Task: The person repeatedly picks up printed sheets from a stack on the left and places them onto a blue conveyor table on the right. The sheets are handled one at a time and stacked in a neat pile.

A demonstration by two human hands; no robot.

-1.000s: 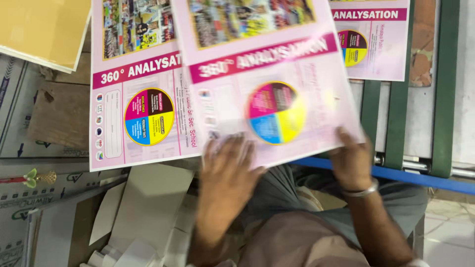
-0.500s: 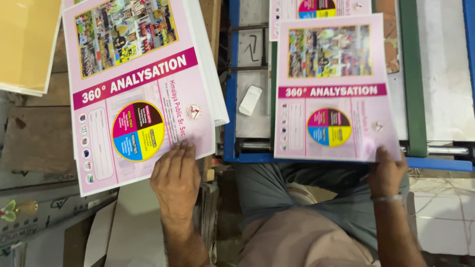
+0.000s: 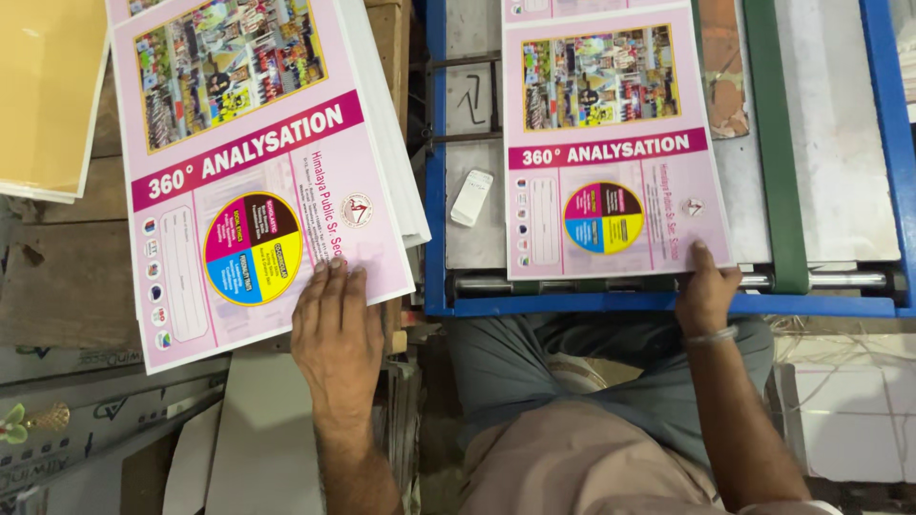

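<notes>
My left hand (image 3: pixel 334 329) lies flat, fingers together, on the lower right corner of the top pink printed sheet (image 3: pixel 239 172) of a stack on the left. The sheet carries a photo, a magenta band and a four-coloured circle. My right hand (image 3: pixel 706 286) presses the bottom right edge of another pink sheet (image 3: pixel 611 143) of the same print, which lies on the grey bed of a blue-framed machine (image 3: pixel 668 303). A metal bangle sits on that wrist.
A small white block (image 3: pixel 471 197) lies on the machine bed between the two sheets. A green strip (image 3: pixel 768 143) runs down the bed on the right. Yellow boards (image 3: pixel 43 95) are stacked at far left, and grey cardboard (image 3: pixel 258 439) lies below the stack. My knees fill the lower middle.
The two sheets have been drawn apart: the right one now lies on the machine bed, the left one rests on the stack. Both hands have settled on the sheets' lower edges.
</notes>
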